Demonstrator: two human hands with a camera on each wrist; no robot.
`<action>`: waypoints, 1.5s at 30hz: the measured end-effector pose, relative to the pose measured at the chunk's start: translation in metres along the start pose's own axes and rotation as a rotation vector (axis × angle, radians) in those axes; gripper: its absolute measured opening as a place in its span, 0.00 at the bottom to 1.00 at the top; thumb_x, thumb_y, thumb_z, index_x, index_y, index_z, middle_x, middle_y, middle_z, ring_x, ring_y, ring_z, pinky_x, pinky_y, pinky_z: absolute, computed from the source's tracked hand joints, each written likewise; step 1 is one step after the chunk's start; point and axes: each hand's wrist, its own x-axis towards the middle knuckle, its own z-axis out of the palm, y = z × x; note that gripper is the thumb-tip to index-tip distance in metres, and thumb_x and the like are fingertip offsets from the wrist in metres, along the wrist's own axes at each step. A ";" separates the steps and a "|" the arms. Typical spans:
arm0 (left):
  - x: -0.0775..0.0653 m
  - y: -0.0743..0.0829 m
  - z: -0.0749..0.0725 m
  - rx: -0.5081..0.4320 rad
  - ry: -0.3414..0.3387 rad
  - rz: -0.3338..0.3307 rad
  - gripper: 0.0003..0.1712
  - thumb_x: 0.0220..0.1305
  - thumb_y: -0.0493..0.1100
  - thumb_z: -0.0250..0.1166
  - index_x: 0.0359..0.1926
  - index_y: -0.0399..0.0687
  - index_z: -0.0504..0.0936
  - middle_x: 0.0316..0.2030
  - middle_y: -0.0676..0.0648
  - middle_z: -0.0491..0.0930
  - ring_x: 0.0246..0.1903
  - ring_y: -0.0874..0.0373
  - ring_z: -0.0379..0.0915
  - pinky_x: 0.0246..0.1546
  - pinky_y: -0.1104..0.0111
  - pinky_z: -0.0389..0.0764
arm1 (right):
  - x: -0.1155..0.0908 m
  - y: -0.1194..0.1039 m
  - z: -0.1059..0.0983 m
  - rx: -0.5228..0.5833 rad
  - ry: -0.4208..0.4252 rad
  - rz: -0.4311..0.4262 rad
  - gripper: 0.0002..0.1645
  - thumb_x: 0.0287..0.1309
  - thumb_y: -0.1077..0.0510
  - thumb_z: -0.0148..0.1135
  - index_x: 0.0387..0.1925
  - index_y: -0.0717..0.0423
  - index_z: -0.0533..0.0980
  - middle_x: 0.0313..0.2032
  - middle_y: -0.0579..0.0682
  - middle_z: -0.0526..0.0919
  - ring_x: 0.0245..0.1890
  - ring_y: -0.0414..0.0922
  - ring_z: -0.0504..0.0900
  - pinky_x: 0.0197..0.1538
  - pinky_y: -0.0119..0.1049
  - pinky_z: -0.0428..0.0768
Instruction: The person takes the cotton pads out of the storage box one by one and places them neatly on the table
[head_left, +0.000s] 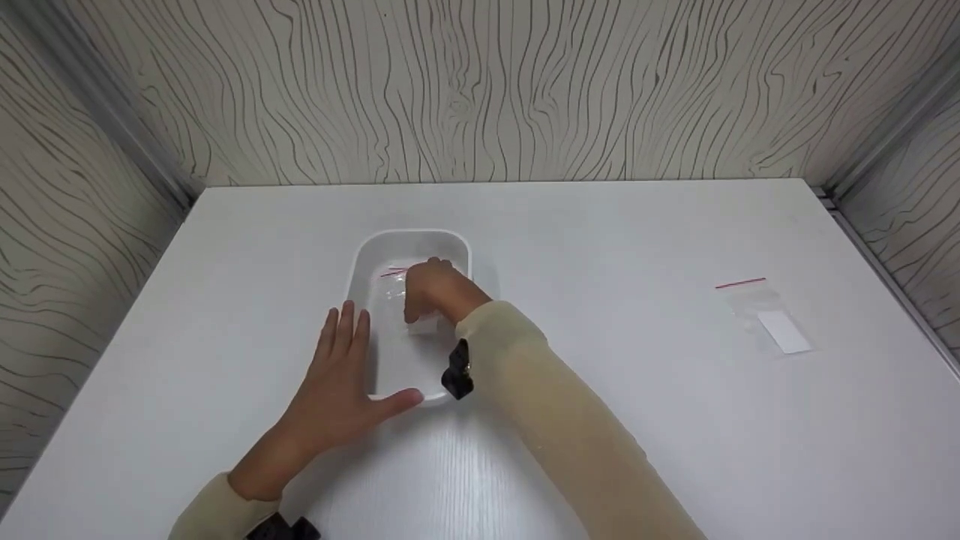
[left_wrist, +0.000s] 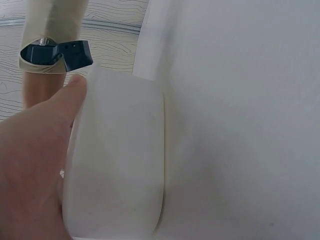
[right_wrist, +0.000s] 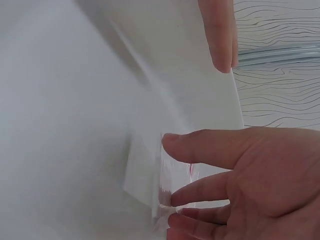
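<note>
A white rectangular plastic tray (head_left: 415,371) sits on the table. My left hand (head_left: 336,386) steadies its near left corner, fingers straight along the left side and thumb on the near rim. The tray's outer wall (left_wrist: 117,160) fills the middle of the left wrist view. Reaching inside it, my right hand (head_left: 437,289) pinches a clear zip bag (right_wrist: 172,180) between thumb and fingers. White material shows at this bag's lower part. Red zip lines mark clear bags (head_left: 391,285) beside the right hand; how many lie there I cannot tell.
Another clear zip bag (head_left: 742,304) with a red line and a white card inside lies flat on the right of the white table (head_left: 600,247). Wood-patterned panels (head_left: 480,90) stand behind the table and at both sides.
</note>
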 end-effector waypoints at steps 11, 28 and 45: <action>0.001 0.000 -0.002 0.000 -0.005 0.003 0.73 0.54 0.78 0.65 0.78 0.29 0.46 0.78 0.31 0.43 0.78 0.34 0.27 0.73 0.42 0.50 | 0.003 0.008 -0.004 0.114 0.117 -0.003 0.26 0.60 0.53 0.69 0.55 0.65 0.80 0.55 0.59 0.80 0.49 0.50 0.73 0.58 0.40 0.74; -0.001 0.000 -0.001 -0.016 0.013 0.001 0.73 0.54 0.78 0.66 0.79 0.33 0.44 0.80 0.32 0.33 0.78 0.35 0.26 0.74 0.41 0.47 | 0.006 0.018 -0.008 0.301 0.243 -0.059 0.20 0.55 0.60 0.71 0.47 0.69 0.80 0.39 0.54 0.80 0.35 0.47 0.70 0.42 0.36 0.73; -0.001 0.000 0.000 -0.017 0.000 -0.010 0.73 0.54 0.78 0.65 0.80 0.35 0.44 0.80 0.34 0.31 0.78 0.37 0.24 0.74 0.41 0.47 | 0.014 0.018 -0.009 0.507 0.292 0.046 0.07 0.59 0.60 0.69 0.34 0.62 0.82 0.43 0.54 0.84 0.42 0.46 0.74 0.55 0.39 0.78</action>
